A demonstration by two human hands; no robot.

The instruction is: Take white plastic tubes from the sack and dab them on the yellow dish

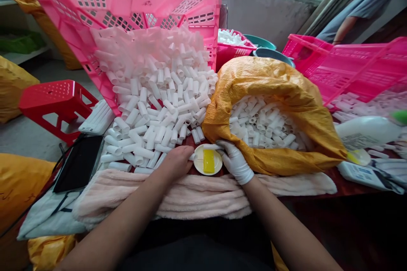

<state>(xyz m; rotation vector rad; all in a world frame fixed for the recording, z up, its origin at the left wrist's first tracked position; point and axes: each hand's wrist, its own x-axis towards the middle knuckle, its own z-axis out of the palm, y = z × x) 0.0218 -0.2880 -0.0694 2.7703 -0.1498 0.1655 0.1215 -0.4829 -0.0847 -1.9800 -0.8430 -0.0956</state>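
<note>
Two hands: right hand, white-gloved, closed on a white tube over the saucer. Left hand, bare, curled at the saucer's rim; cannot tell if it holds anything.
Saucer: white, holding a yellow pad.
Done: large loose heap of tubes against a tilted pink crate.
Left: yellow woven sack, rolled open, packed with tubes.
Edges: pink towel along the near side.
Room: narrow gap between heap and sack, saucer in it.
</note>
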